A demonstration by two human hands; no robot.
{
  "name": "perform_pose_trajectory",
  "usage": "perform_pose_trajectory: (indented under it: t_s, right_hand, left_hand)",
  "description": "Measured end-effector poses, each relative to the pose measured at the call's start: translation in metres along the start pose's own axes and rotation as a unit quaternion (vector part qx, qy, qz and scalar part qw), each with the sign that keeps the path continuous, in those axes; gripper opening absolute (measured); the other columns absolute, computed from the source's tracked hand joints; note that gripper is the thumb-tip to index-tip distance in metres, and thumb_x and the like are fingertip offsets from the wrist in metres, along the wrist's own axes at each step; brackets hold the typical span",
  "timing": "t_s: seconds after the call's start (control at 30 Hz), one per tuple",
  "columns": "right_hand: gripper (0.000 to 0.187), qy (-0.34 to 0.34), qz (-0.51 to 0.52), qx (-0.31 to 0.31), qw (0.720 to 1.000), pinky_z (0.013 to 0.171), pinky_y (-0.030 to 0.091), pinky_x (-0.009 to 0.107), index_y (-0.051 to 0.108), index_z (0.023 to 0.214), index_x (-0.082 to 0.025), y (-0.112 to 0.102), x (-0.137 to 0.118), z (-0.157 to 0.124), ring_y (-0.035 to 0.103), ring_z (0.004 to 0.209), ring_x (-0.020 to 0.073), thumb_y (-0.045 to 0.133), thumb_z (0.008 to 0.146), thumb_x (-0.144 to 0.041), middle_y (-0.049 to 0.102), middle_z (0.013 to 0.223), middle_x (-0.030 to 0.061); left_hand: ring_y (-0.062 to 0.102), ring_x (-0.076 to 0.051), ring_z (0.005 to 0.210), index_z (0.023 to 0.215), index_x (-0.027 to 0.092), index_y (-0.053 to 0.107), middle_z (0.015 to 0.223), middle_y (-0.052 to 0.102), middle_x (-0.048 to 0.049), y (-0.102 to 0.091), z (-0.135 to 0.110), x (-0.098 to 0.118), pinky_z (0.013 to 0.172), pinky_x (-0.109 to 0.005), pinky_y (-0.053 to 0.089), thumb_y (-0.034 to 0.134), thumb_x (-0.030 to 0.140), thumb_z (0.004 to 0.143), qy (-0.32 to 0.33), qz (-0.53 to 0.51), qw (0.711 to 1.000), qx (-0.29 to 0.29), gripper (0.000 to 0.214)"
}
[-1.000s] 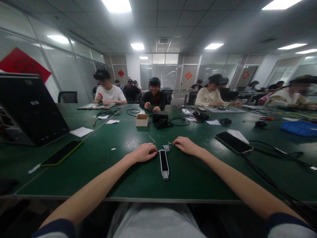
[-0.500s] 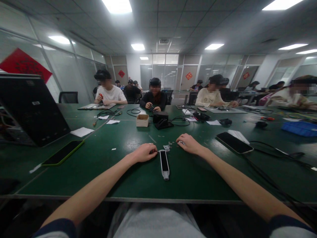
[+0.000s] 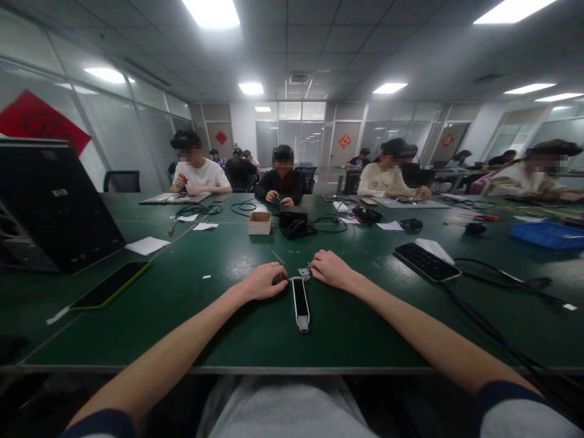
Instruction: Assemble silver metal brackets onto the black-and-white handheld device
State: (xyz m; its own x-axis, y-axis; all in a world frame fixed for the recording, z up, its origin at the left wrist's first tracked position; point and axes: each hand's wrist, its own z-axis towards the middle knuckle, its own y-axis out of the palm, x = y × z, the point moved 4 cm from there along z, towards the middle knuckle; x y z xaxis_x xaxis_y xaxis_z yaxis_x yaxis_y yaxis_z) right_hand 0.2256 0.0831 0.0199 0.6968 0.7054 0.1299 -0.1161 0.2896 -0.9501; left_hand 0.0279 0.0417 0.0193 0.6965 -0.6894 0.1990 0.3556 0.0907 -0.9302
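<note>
White and black plastic device (image 3: 300,304) lies on the green bench (image 3: 137,340) between my hands. My left hand (image 3: 267,281) curls near its top end, my right hand (image 3: 331,271) curls beside a small metal part (image 3: 303,273); I cannot tell if they grip anything.

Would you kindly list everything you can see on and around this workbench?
Workbench: one, dark green, across the foreground.
Green-cased smartphone: one, black screen, left.
Black smartphone: one, black, right.
Computer unit: one, black, far left.
Cardboard box: one, tan, mid-bench.
Boxy device: one, black, beside the box.
Plastic tray: one, blue, far right.
Paper sheets: several, white, scattered.
Cables: several, black, right.
Seated co-workers: four nearest, mixed clothing, across the bench.
Slim device: one, black and white, between the hands.
Small bracket: one, silver, at its far end.
Left hand: one, ringed, beside the slim device.
Right hand: one, next to the bracket.
</note>
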Motion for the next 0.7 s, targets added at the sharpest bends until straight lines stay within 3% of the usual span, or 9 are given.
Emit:
perform_pose_trajectory:
  t_s: [0.1, 0.2, 0.33, 0.47, 0.57, 0.63, 0.7]
  right_hand:
    - [0.020, 0.045, 0.074, 0.076, 0.993, 0.079, 0.044, 0.034, 0.068, 0.085, -0.013, -0.014, -0.007, -0.002, 0.055, 0.085, 0.0212, 0.050, 0.092, -0.021, 0.063, 0.088, 0.0107]
    - [0.017, 0.037, 0.219, 0.139, 0.965, 0.076, 0.046, 0.030, 0.066, 0.085, -0.016, -0.026, -0.024, -0.007, 0.057, 0.082, 0.0175, 0.052, 0.092, -0.021, 0.063, 0.085, 0.0061]
    - [0.017, 0.014, 0.331, 0.144, 0.932, 0.068, 0.046, 0.026, 0.066, 0.082, -0.018, -0.032, -0.047, -0.013, 0.057, 0.074, 0.0145, 0.054, 0.091, -0.024, 0.062, 0.080, 0.0025]
    - [0.017, -0.003, 0.326, 0.139, 0.935, 0.071, 0.047, 0.027, 0.068, 0.087, -0.018, -0.034, -0.048, -0.014, 0.060, 0.079, 0.0151, 0.054, 0.092, -0.028, 0.064, 0.085, 0.0037]
    - [0.020, 0.024, 0.229, 0.143, 0.963, 0.085, 0.045, 0.034, 0.068, 0.094, -0.018, -0.035, -0.023, -0.014, 0.061, 0.090, 0.0191, 0.054, 0.092, -0.032, 0.067, 0.094, 0.0073]
    - [0.026, 0.131, 0.138, 0.139, 0.972, 0.096, 0.040, 0.044, 0.067, 0.096, -0.016, -0.035, 0.013, -0.018, 0.060, 0.097, 0.0233, 0.049, 0.094, -0.035, 0.067, 0.099, 0.0107]
    - [0.036, 0.286, 0.058, 0.084, 0.953, 0.102, 0.029, 0.058, 0.068, 0.094, -0.014, -0.032, 0.059, -0.032, 0.060, 0.100, 0.0288, 0.043, 0.095, -0.040, 0.068, 0.099, 0.0145]
  left_hand:
    - [0.058, -0.014, 0.069, 0.109, 0.018, 0.059, 0.094, 0.061, -0.0034, -0.005, 0.000, 0.005, 0.067, -0.027, 0.046, 0.054, 0.035, 0.089, -0.012, -0.004, 0.999, 0.046, 0.026]
    - [0.057, -0.013, 0.068, 0.114, 0.019, 0.056, 0.094, 0.060, -0.0024, -0.004, 0.002, 0.015, 0.064, -0.025, 0.046, 0.059, 0.038, 0.088, 0.004, -0.014, 0.996, 0.092, 0.032]
    - [0.058, -0.012, 0.070, 0.096, 0.018, 0.060, 0.084, 0.061, -0.0010, 0.001, 0.004, 0.022, 0.065, -0.022, 0.046, 0.059, 0.031, 0.090, 0.020, -0.027, 0.988, 0.151, 0.014]
    - [0.060, -0.012, 0.072, 0.092, 0.018, 0.063, 0.083, 0.065, -0.0025, 0.001, 0.003, 0.025, 0.067, -0.022, 0.046, 0.053, 0.028, 0.093, 0.028, -0.004, 0.985, 0.168, 0.014]
    - [0.061, -0.013, 0.071, 0.087, 0.018, 0.065, 0.082, 0.067, -0.0033, -0.003, 0.001, 0.023, 0.065, -0.023, 0.045, 0.050, 0.027, 0.094, 0.019, 0.022, 0.988, 0.151, 0.019]
    - [0.061, -0.013, 0.068, 0.085, 0.018, 0.066, 0.081, 0.068, -0.0033, -0.007, 0.000, 0.018, 0.063, -0.023, 0.044, 0.051, 0.027, 0.093, 0.000, 0.035, 0.990, 0.140, 0.019]
    - [0.061, -0.014, 0.067, 0.084, 0.018, 0.066, 0.080, 0.068, -0.0030, -0.010, -0.001, 0.010, 0.063, -0.024, 0.044, 0.052, 0.027, 0.092, -0.026, 0.042, 0.989, 0.137, 0.018]
